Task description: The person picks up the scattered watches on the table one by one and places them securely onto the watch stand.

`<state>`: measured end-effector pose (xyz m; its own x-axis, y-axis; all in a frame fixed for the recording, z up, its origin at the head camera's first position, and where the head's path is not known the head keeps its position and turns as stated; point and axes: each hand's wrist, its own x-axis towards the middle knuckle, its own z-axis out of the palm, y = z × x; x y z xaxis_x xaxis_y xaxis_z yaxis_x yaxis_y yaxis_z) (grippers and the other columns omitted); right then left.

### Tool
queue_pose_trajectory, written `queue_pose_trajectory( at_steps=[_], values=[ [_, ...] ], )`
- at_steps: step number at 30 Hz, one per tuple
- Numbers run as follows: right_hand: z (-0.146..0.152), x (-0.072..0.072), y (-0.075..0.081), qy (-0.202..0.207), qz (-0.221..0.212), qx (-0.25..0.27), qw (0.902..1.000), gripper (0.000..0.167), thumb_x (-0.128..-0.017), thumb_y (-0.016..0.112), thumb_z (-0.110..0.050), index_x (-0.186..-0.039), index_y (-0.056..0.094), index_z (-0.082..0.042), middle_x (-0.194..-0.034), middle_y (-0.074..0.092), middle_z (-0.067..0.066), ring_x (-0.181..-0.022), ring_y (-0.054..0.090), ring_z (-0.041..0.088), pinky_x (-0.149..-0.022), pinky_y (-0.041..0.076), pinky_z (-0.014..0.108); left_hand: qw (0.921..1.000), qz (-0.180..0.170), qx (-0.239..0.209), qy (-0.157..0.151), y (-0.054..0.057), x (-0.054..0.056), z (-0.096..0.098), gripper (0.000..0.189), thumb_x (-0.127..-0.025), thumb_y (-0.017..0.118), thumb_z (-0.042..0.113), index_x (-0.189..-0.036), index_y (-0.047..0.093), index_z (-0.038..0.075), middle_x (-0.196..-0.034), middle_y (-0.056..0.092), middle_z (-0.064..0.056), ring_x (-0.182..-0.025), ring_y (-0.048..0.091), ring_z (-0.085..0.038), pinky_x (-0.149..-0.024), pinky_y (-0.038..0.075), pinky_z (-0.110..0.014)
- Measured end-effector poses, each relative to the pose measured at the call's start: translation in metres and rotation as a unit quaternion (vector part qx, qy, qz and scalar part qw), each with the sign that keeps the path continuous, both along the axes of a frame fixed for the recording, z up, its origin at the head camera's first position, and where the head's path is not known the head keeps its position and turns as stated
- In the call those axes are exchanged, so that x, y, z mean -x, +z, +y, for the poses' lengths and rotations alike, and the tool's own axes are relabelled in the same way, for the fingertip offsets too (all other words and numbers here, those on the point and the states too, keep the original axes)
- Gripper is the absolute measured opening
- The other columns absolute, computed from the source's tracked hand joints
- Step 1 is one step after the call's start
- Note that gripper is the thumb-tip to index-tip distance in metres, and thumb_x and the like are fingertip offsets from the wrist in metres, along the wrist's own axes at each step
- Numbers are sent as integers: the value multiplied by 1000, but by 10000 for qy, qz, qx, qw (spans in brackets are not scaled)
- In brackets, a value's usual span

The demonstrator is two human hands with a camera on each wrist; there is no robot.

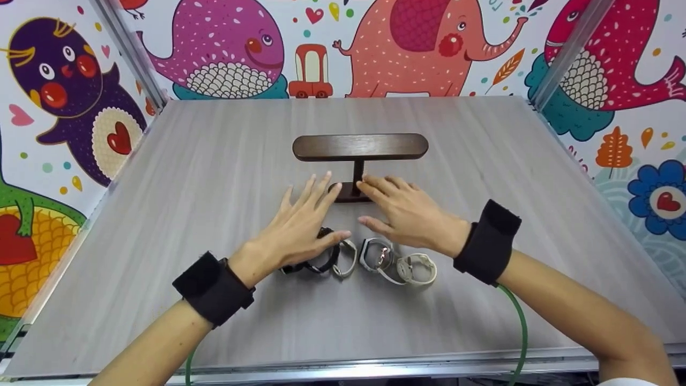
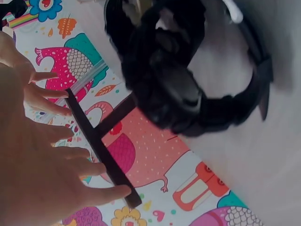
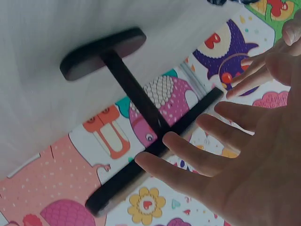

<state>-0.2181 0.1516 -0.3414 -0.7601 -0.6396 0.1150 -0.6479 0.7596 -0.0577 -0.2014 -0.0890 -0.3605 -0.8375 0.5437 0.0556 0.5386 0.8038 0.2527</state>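
Note:
A dark brown T-shaped display stand stands upright on the table, its round base partly behind the fingers. My left hand hovers left of the base with fingers spread and nothing held. To the right, my right hand is also held out, fingers extended and empty. Whether any fingertip touches the stand I cannot tell. Below the hands lie several watches: a black watch partly hidden by the left hand, a slim pale watch, a light grey watch and a cream watch.
The grey wood-grain table is bordered by cartoon-printed walls on the left, back and right. A metal rail runs along its front edge. Black bands wrap both wrists, with a green cable at the right one.

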Motion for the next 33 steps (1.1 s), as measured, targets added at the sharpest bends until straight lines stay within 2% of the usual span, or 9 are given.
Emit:
queue_pose_trajectory(
  at_steps=[3, 9, 16, 24, 29, 33],
  values=[
    [0, -3, -8, 34, -99, -71, 9999, 70, -101, 50, -53, -153, 40, -7, -157, 42, 16, -137, 47, 42, -109, 46, 60, 9999, 32, 42, -139, -7, -5, 2, 87, -99, 44, 64, -161, 15, 10, -170, 4, -15, -157, 8, -38, -123, 4, -69],
    [0, -8, -22, 136, 1, -358, 9993, 74, -98, 56, -53, -150, 43, -3, -151, 47, 20, -133, 52, 43, -108, 48, 58, 9992, 88, 218, -321, -19, -11, 5, 86, -98, 44, 65, -161, 19, 11, -169, 8, -15, -156, 13, -36, -124, 7, -68],
    [-1, -10, -39, 310, -67, -524, 9981, 75, -95, 61, -53, -144, 49, 2, -141, 55, 22, -119, 60, 42, -93, 58, 54, 9982, 201, 322, -472, -30, -15, 8, 83, -98, 47, 62, -159, 25, 10, -169, 15, -15, -155, 20, -37, -123, 16, -67],
    [-6, -11, -56, 303, -287, -874, 9953, 77, -89, 68, -54, -141, 52, 2, -129, 59, 19, -106, 64, 38, -79, 62, 49, 9975, 163, 412, -546, -40, -18, 11, 83, -98, 46, 63, -159, 26, 11, -168, 16, -15, -155, 22, -36, -123, 19, -67],
    [-10, -13, -62, 403, -243, -1095, 9929, 74, -87, 70, -55, -129, 59, 4, -114, 63, 18, -94, 67, 34, -75, 63, 46, 9970, 94, 506, -585, -44, -19, 14, 83, -98, 45, 64, -159, 25, 11, -168, 17, -16, -154, 23, -35, -122, 19, -67],
    [-12, -12, -63, 509, -20, -1252, 9908, 69, -85, 70, -58, -115, 66, 3, -105, 66, 16, -89, 68, 31, -72, 62, 44, 9971, 37, 486, -590, -46, -19, 15, 83, -98, 46, 63, -159, 26, 11, -167, 19, -16, -153, 25, -35, -122, 20, -67]
  ],
)
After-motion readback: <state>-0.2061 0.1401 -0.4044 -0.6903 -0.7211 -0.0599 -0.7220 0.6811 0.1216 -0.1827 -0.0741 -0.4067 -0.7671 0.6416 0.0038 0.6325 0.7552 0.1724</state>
